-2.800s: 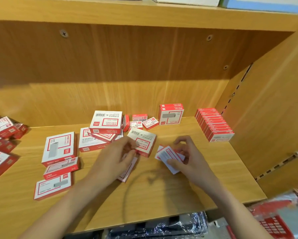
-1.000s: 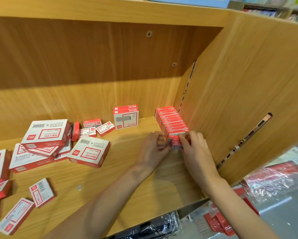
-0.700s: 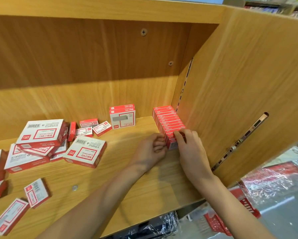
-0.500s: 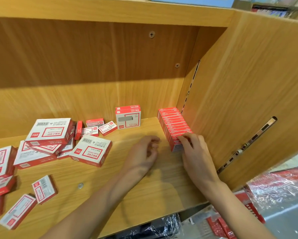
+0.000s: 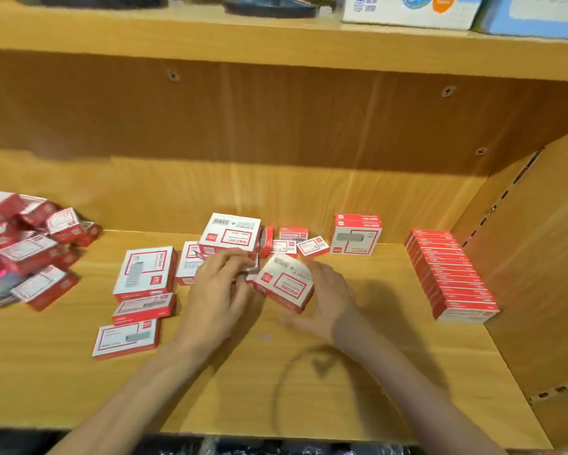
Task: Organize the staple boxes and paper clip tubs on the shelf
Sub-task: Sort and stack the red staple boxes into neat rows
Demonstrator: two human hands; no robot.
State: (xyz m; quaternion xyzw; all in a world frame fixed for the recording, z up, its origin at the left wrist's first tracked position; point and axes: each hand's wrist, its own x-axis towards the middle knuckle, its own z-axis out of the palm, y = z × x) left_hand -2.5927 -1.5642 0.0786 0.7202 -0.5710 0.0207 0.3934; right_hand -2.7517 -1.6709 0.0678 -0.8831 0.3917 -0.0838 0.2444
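Head view: left hand [image 5: 221, 284] pinches a small staple box [image 5: 251, 270] mid-shelf [image 5: 358, 382]; right hand [image 5: 328, 297], fingers straight, rests against a larger tilted box [image 5: 284, 284]. Pulling could topple the stacked box [image 5: 230, 236] behind; the neat row [image 5: 450, 274] stands well apart at right.

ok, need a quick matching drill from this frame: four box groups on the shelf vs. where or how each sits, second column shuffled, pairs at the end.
Things
1. neat row of slim boxes
2. upright windowed box
3. blurred heap of boxes
4. tilted box

Places or states
A. far left of the shelf
B. standing alone near the back panel
C. between the left hand and right hand
D. lined up by the right side wall

Pairs: 1-D, 2-B, 3-A, 4-C
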